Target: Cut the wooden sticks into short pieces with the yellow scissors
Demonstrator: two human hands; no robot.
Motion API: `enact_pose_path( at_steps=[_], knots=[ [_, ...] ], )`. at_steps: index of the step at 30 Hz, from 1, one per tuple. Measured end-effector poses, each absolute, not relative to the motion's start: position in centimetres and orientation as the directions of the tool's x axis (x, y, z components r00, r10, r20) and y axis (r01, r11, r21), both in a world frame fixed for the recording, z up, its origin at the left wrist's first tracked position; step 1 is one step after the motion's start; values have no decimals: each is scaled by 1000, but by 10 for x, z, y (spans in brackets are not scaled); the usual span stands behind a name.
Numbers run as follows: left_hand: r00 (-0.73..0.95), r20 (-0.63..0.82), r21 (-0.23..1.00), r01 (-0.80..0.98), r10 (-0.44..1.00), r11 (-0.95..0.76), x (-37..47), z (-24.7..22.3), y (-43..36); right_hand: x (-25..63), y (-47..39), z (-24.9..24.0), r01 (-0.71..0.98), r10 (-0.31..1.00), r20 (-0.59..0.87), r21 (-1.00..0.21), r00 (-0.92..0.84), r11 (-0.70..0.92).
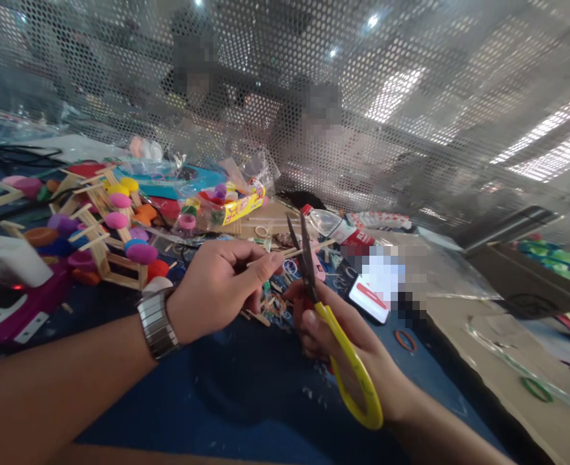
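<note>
Left hand (217, 290): closed, with a thin wooden stick (289, 252) pinched between thumb and fingers; the wrist is circled by a silver watch (158, 323).
Right hand (333, 329): wrapped around the yellow handles of the scissors (350, 371), whose blades are pointed away and slightly parted.
Open room: bare blue tabletop (207, 400) is seen below and between both hands; beyond the fingertips, space is crowded by loose bands (275, 307) and scraps.
Edges: the near side of the tabletop is bordered by a brown strip; to the right of the right hand, it is ended by a slanting dark border, with a tan surface (444, 323) beyond.
Wooden stick: pale, narrow and straight, extended from the left fingertips across the scissor blades.
Scissors: dark metal blades are joined to bright yellow handles; the stick is crossed near mid-blade.
Phone (377, 284): laid with its screen lit, just right of the blades; an orange ring (405, 340) is placed nearer the right wrist.
Bottle (336, 226): clear, red-capped and red-labelled, laid beyond the right hand; its contents cannot be told.
Stick frame (110, 255): set left of and beyond the left hand, surrounded by coloured rounded pieces.
Clear packaging (210, 206): small coloured pieces are contained, beyond the left hand.
Cardboard box (532, 278): green and blue items are held inside, far right.
Mesh panel (265, 64): stretched across the far side.
</note>
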State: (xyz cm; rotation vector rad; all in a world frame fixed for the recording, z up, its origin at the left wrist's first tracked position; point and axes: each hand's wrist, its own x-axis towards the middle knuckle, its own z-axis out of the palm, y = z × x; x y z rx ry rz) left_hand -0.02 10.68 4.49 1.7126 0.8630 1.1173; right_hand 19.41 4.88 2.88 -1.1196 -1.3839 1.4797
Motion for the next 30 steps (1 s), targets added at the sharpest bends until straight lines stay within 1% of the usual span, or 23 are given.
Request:
enact_pose_path(
  at_steps=[5,10,12,15,17,18,19,21,23,25,27,28,30],
  knots=[
    [347,305,937,56,887,-344,-1,43,108,194,49,27,20,954,-59,-998,-294,-55],
    [312,258,964,-28,914,-263,1,41,109,192,47,30,31,965,-31,-999,-261,-23],
    [287,251,968,-62,924,-244,2,41,109,192,49,29,-7,971,-24,-1000,-237,-26],
    [253,247,969,-83,935,-233,2,43,110,193,54,27,-121,984,6,-993,-176,-15],
    [248,268,963,-31,931,-269,1,44,110,193,58,25,-209,991,59,-977,-120,33],
    [260,301,947,27,917,-319,1,43,109,192,59,25,-245,993,84,-968,-87,60],
    [285,344,917,104,895,-386,0,43,109,192,60,25,-273,993,107,-958,-57,88],
    [388,422,795,275,819,-540,0,41,107,191,61,26,-302,989,145,-944,-6,136],
    [524,399,672,392,752,-629,1,38,106,191,60,27,-277,986,165,-948,-5,157],
    [593,329,621,450,734,-642,3,35,105,191,59,27,-204,986,152,-970,-71,135],
    [542,352,618,477,763,-624,3,33,105,191,58,26,-115,983,100,-990,-153,83],
    [496,393,628,471,775,-620,3,33,106,191,57,26,-78,981,75,-995,-178,62],
    [422,461,674,406,781,-618,1,34,106,190,57,26,-33,980,53,-998,-194,48]
  ],
)
